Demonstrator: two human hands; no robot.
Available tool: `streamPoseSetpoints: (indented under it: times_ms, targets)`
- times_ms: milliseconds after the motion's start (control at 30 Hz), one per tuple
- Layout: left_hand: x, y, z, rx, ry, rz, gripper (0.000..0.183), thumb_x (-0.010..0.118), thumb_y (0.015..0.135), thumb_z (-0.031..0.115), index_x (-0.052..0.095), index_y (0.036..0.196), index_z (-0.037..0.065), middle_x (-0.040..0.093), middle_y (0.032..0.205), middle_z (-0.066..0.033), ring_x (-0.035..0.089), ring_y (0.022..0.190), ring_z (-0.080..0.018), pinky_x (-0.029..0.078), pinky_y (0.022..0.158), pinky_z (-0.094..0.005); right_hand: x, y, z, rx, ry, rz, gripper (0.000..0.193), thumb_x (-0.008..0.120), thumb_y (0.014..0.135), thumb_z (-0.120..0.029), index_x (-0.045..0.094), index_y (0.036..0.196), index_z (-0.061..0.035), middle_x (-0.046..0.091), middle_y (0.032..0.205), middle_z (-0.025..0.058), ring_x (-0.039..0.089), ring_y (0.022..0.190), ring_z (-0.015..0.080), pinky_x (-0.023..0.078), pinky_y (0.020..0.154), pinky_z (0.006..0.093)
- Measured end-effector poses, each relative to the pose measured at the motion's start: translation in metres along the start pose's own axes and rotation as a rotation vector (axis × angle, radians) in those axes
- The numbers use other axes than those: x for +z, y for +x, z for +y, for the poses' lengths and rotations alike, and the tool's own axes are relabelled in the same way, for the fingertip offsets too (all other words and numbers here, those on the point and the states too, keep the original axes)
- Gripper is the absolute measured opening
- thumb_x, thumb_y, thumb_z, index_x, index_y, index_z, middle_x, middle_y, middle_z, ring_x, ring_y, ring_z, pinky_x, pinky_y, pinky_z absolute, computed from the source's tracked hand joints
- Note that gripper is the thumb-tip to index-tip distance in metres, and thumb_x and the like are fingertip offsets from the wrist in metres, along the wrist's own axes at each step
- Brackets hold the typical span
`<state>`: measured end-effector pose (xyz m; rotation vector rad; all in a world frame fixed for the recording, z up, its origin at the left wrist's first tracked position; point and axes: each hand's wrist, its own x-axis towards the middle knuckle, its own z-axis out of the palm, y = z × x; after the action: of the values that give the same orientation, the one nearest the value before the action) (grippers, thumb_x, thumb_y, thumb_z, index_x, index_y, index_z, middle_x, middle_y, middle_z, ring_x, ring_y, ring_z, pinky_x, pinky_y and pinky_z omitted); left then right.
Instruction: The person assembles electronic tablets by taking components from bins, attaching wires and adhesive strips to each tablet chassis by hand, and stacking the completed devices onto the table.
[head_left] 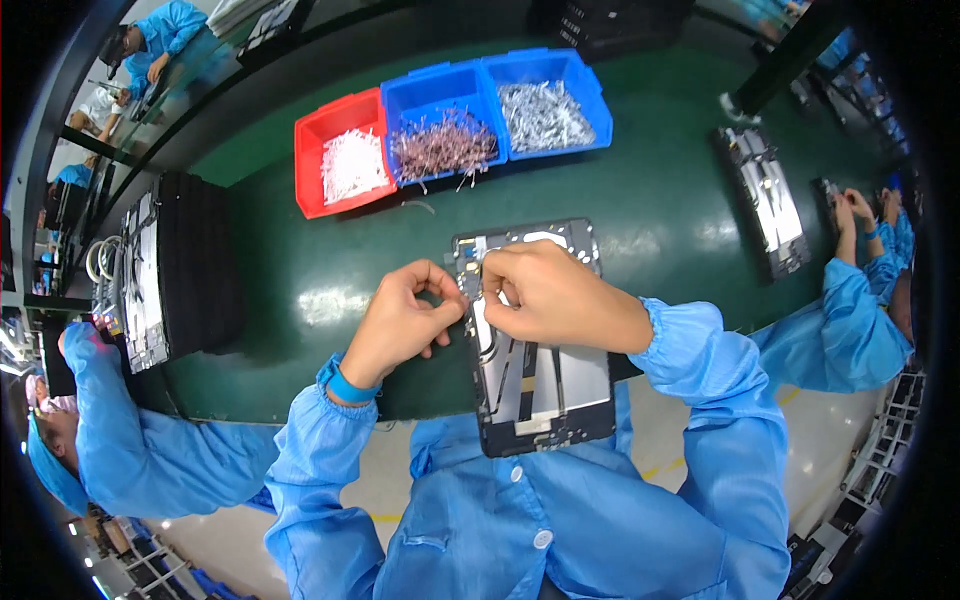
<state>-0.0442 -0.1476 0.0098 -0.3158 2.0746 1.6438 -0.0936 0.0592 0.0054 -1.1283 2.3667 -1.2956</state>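
An opened tablet (583, 385) lies in front of me, its lower end reaching over the table's near edge. Its inside shows a black frame, silver-white plates and dark ribbon cables. At the tablet's upper left edge, my left hand (410, 315) is closed, thumb and forefinger pinched together. My right hand (555, 295) rests over the tablet's upper half, its fingers also pinched and pointing toward the left hand. Whatever small thing either pinch holds, if any, is too small or hidden to make out. The right hand covers part of the tablet's inside.
Beyond the tablet stand a red bin (312, 160) of white small parts and two blue bins (440, 90) (535, 68) of brownish and silvery parts. Another opened tablet (768, 200) lies at right. A black stack (200, 260) stands at left. Co-workers in blue sit on both sides.
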Motion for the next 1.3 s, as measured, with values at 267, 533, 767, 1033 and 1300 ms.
streamPoseSetpoints:
  times_ms: [267,533,767,1033,1300]
  targets:
    - [0.008,-0.003,-0.006,0.065,-0.039,0.04,0.016,0.071,0.086,0.01,0.058,0.092,0.001,0.063,0.08,-0.0038,0.058,0.055,-0.007,0.037,0.039,-0.0199,-0.1,0.06,0.054,0.225,-0.531,0.346,0.02,0.069,0.078,-0.02,0.07,0.084,-0.0008,0.069,0.087,0.0195,0.068,0.084,0.0349,0.054,0.073,0.0473]
    - [0.0,-0.011,-0.012,0.096,-0.173,0.05,0.018,0.067,0.093,0.017,0.058,0.093,0.002,0.069,0.083,-0.006,0.055,0.054,-0.0055,0.037,0.04,-0.0186,-0.094,0.079,0.057,0.421,-0.61,0.25,0.015,0.071,0.074,-0.018,0.073,0.083,-0.006,0.071,0.089,0.0161,0.069,0.086,0.0349,0.055,0.075,0.0442]
    - [0.0,-0.01,-0.011,0.12,-0.162,0.052,0.018,0.067,0.094,0.018,0.058,0.093,0.002,0.07,0.088,-0.0074,0.054,0.056,-0.0052,0.039,0.041,-0.0187,-0.088,0.079,0.068,0.249,-0.655,0.263,0.011,0.064,0.075,-0.008,0.069,0.082,-0.0015,0.07,0.089,0.0205,0.067,0.085,0.0402,0.055,0.076,0.0496]
    - [0.003,-0.008,-0.003,0.156,-0.152,0.082,0.019,0.068,0.093,0.018,0.059,0.093,0.002,0.07,0.088,-0.007,0.054,0.056,-0.0046,0.039,0.041,-0.0185,-0.086,0.068,0.073,0.127,-0.667,0.504,0.009,0.059,0.085,-0.009,0.065,0.086,-0.0017,0.063,0.091,0.0175,0.063,0.083,0.0396,0.052,0.072,0.0488]
    - [0.019,0.006,0.014,0.374,-0.129,0.174,0.019,0.068,0.094,0.021,0.057,0.093,0.004,0.064,0.081,-0.0011,0.051,0.055,-0.002,0.035,0.041,-0.0169,-0.087,0.058,0.058,-0.019,-0.254,0.661,0.011,0.064,0.087,-0.01,0.061,0.092,-0.0008,0.064,0.088,0.013,0.061,0.061,0.0261,0.05,0.055,0.0357]
